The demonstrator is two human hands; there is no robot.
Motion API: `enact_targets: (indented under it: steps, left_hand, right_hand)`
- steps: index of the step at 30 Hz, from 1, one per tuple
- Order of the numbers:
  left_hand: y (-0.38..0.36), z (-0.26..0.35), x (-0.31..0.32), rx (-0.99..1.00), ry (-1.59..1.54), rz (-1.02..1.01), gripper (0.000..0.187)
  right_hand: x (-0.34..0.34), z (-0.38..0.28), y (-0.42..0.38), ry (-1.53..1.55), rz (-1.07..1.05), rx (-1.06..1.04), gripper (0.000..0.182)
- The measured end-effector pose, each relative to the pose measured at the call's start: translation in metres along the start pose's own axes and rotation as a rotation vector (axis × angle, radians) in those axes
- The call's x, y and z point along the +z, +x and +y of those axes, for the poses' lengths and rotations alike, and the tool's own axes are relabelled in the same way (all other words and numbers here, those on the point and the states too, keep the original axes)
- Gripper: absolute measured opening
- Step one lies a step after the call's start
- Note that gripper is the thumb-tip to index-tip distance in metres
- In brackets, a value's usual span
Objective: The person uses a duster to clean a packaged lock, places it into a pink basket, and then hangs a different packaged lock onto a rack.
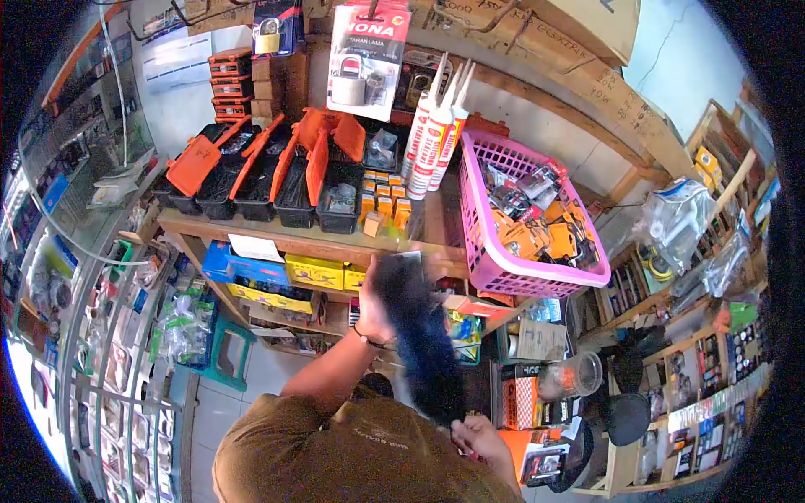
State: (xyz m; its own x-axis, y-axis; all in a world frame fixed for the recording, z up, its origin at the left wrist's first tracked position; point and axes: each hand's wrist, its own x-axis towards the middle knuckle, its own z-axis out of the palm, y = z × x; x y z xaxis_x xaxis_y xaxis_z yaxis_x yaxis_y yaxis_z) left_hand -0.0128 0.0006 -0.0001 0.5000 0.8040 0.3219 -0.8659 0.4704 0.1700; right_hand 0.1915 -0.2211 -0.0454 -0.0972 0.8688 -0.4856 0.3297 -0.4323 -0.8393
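Dark item point(432, 360): a long, blackish-blue form, blurred, slanted from just below the shelf's front edge to the person's lower front; I could not tell its kind.
Left hand point(376, 308): grasped the dark item near its upper end, from the left side; a dark wristband point(367, 339) circled the wrist.
Right hand point(480, 439): lay beside the lower end, fingers bent; I could not tell whether it gripped.
Wooden shelf point(335, 244): ran across, beyond both hands.
Black bins point(293, 194): stood in a row on the shelf's left part, orange lids point(194, 165) raised.
Small orange boxes point(385, 201): were grouped just right of the bins.
Sealant tubes point(429, 147): stood upright between these boxes and the basket.
Pink basket point(537, 275): occupied the right end, filled with packaged goods point(545, 235).
Padlock pack point(362, 75): hung above the bins' right end.
Obstruction: hand and item hid part of the lower level, where yellow boxes point(314, 272) sat left of them.
Floor: a green stool point(225, 380) stood at lower left.
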Motion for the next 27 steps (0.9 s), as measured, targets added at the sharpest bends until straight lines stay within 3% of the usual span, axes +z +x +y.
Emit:
enact_targets:
  steps: [2, 3, 4, 6, 8, 10, 12, 13, 14, 16, 17, 18, 20, 21, 22, 25, 26, 27]
  left_hand:
    - [0.005, -0.004, -0.021, 0.01, -0.077, -0.209, 0.067]
    - [-0.005, -0.001, 0.003, 0.057, 0.039, -0.141, 0.066]
    - [-0.004, 0.004, 0.005, 0.035, 0.052, 0.114, 0.065]
    - [-0.008, 0.004, 0.014, 0.016, 0.019, 0.079, 0.06]
    - [-0.009, 0.005, -0.004, 0.009, 0.014, 0.001, 0.057]
    - [-0.014, 0.001, 0.004, 0.141, 0.036, -0.234, 0.055]
    - [-0.018, 0.014, -0.006, 0.111, -0.025, 0.141, 0.059]
    - [-0.019, 0.017, -0.01, 0.037, -0.28, -0.057, 0.062]
    - [-0.021, 0.015, -0.014, 0.043, -0.279, -0.056, 0.062]
    - [-0.023, 0.015, 0.003, 0.075, -0.002, -0.06, 0.056]
    - [-0.019, 0.018, -0.001, 0.056, -0.067, -0.227, 0.056]
    - [-0.021, 0.02, 0.003, 0.062, -0.064, -0.225, 0.056]
    - [-0.032, 0.022, 0.014, 0.118, -0.058, 0.08, 0.064]
    - [-0.032, 0.024, 0.01, 0.101, -0.088, 0.044, 0.064]
    - [-0.032, 0.02, 0.011, 0.117, -0.013, 0.155, 0.064]
    - [-0.023, 0.018, -0.008, 0.097, -0.006, -0.227, 0.063]
    - [-0.023, 0.018, -0.013, 0.092, 0.001, -0.23, 0.063]
    - [-0.026, 0.019, 0.004, 0.107, -0.017, -0.022, 0.062]
  right_hand:
    - [0.002, -0.018, -0.006, 0.099, 0.034, 0.036, 0.04]
    - [0.002, -0.029, -0.01, 0.196, 0.065, 0.074, 0.042]
    - [0.003, -0.034, -0.012, 0.292, 0.095, 0.115, 0.044]
    - [0.001, -0.008, -0.003, 0.265, 0.098, 0.109, 0.045]
    - [-0.004, 0.028, 0.01, -0.348, 0.002, -0.309, 0.044]
    - [-0.003, 0.007, 0.004, -0.347, -0.005, -0.266, 0.045]
    - [-0.004, -0.019, -0.001, 0.256, -0.011, 0.097, 0.043]
    - [-0.003, -0.023, -0.002, 0.231, 0.011, 0.126, 0.042]
    - [-0.005, -0.01, 0.004, 0.228, 0.006, 0.126, 0.042]
    - [-0.008, 0.026, 0.019, -0.458, -0.054, -0.372, 0.043]
    - [-0.01, 0.033, 0.023, -0.374, -0.11, -0.347, 0.044]
    - [-0.011, 0.022, 0.022, -0.375, -0.117, -0.35, 0.044]
    - [-0.009, -0.006, 0.016, 0.169, -0.124, 0.072, 0.044]
    - [-0.007, -0.005, 0.018, 0.187, -0.123, 0.077, 0.044]
    - [-0.004, -0.007, 0.018, 0.189, -0.133, 0.082, 0.044]
    - [0.004, 0.009, 0.025, -0.216, -0.156, -0.224, 0.044]
    - [0.0, 0.022, 0.028, -0.211, -0.153, -0.232, 0.044]
    - [-0.001, 0.013, 0.022, 0.058, -0.123, -0.098, 0.044]
